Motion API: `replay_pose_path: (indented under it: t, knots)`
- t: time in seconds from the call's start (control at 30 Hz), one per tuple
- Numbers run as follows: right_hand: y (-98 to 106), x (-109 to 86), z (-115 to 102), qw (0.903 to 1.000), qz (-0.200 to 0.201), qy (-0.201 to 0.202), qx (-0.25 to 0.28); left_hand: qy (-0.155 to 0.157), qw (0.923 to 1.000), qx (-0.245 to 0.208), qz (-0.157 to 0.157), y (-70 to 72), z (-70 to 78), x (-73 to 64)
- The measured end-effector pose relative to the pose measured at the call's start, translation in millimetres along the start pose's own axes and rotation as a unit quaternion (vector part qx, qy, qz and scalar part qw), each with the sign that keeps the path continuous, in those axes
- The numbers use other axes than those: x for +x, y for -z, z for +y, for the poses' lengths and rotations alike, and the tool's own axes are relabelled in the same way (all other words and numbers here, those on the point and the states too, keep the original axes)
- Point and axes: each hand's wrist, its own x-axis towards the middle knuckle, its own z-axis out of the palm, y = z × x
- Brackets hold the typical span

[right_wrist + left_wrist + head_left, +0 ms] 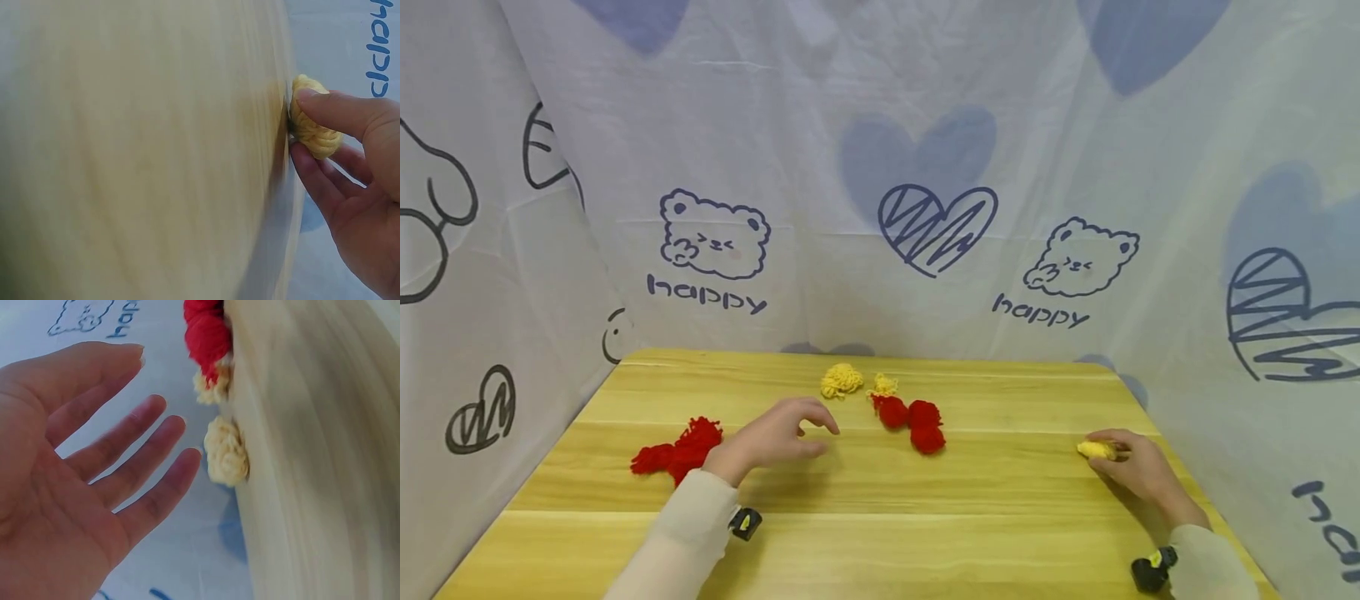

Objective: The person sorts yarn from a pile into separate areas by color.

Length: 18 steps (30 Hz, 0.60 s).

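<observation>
Between the thumb and fingers of my right hand is a small yellow ball of yarn, pinched at the right side of the table. The right wrist view shows the strands of this yarn ball wound together, close to the tabletop. My left hand hovers over the left-middle of the table, fingers spread and holding nothing. Just left of its wrist lies a heap of red yarn with frayed ends, partly covered by the forearm. In the left wrist view, the palm and separated fingers show plainly.
Toward the back of the table lie a loose yellow yarn bundle and a smaller yellow piece. Several red yarn balls sit together just in front of these. A printed white cloth hangs behind and at both sides.
</observation>
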Motion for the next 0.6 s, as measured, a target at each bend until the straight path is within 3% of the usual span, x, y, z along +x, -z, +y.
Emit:
replay_pose_path:
  t: [0.2,0.33,0.6]
  knots:
    - [0,1.2,2,0.9996,0.017,0.021,-0.005,-0.016,0.9997,0.007,-0.018,-13.2,6.0,13.7]
    - [0,1.6,4,0.9995,0.018,0.02,-0.014,-0.01,0.9996,-0.004,-0.028,-21.7,10.4,19.8]
    - [1,1.9,7,0.9991,0.015,0.031,-0.023,-0.025,0.9991,-0.014,-0.03,-39.9,22.4,40.5]
